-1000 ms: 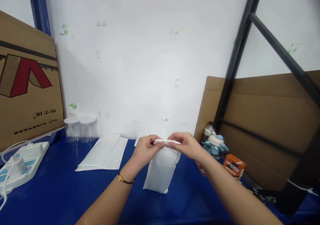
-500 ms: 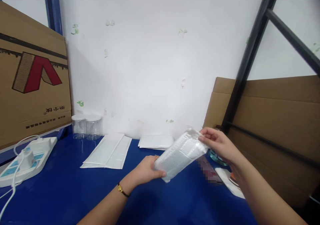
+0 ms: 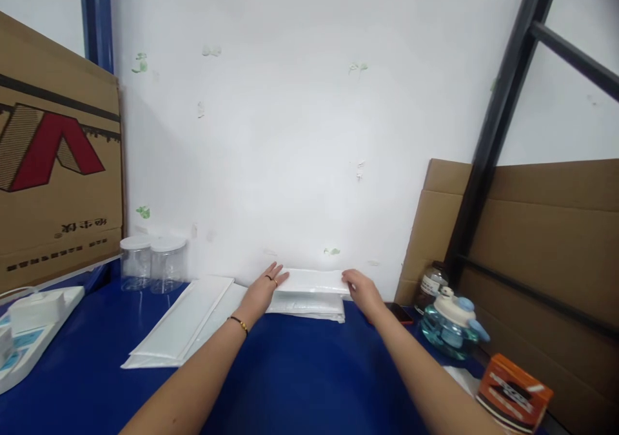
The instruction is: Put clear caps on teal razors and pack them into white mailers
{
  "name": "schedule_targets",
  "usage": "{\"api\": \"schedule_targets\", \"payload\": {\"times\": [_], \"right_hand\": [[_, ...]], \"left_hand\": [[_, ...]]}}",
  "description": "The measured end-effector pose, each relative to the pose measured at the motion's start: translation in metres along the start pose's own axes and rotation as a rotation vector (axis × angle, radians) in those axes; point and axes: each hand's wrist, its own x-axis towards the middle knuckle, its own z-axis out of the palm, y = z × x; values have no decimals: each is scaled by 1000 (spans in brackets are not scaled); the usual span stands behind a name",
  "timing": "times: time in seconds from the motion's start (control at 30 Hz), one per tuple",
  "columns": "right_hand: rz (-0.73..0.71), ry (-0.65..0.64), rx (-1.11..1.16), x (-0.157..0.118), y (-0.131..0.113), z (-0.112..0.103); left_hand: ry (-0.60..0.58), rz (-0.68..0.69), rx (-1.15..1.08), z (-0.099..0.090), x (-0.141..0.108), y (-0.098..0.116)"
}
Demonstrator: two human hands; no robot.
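The left hand [image 3: 260, 292] reaches forward to the left end of a folded white packet [image 3: 313, 281], its fingers a little spread; whether its thumb grips the packet or only rests against it, I cannot tell. The right hand [image 3: 363, 291] has its fingertips curled together at the packet's right end, pinching the edge. The packet spans the gap between the two hands, long side across, at the foot of the white wall [image 3: 290, 113]. Directly below it, also between the hands, is a pile of white packets [image 3: 307, 307] on the blue table [image 3: 309, 383]; whether the upper packet rests its full weight there is not clear.

A bracelet [image 3: 238, 323] circles the left wrist. Just left of the left hand, flat white sleeves [image 3: 181, 322] lie overlapping, and beyond them stand two clear jars [image 3: 153, 266] with white lids. Farther left of that hand are a power strip [image 3: 39, 332] and a large cardboard box [image 3: 60, 164].

Just right of the right hand lies a dark phone [image 3: 400, 313], partly hidden by the forearm. Farther right of it stand a brown bottle [image 3: 429, 288], a teal water bottle [image 3: 449, 328] and, nearer the wearer, an orange box [image 3: 513, 393].
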Motion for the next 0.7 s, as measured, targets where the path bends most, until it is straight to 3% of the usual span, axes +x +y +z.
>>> {"api": "schedule_targets", "payload": {"times": [0.1,0.23,0.37,0.53,0.7], "right_hand": [[74,-104,-85,-6,20,28],[128,-77,-140,-15,20,44],[82,-101,-266,-22,-4,45],[55,-210,-277,-31,-32,36],[-169,-219,-321,-33,-37,37]], "left_hand": [[-248,-52,119,27,-2,-14],[-444,-171,262,37,-3,-6],[-401,-147,290,38,-3,11],[-260,-183,397,58,-2,24],[-176,-227,451,70,10,33]]}}
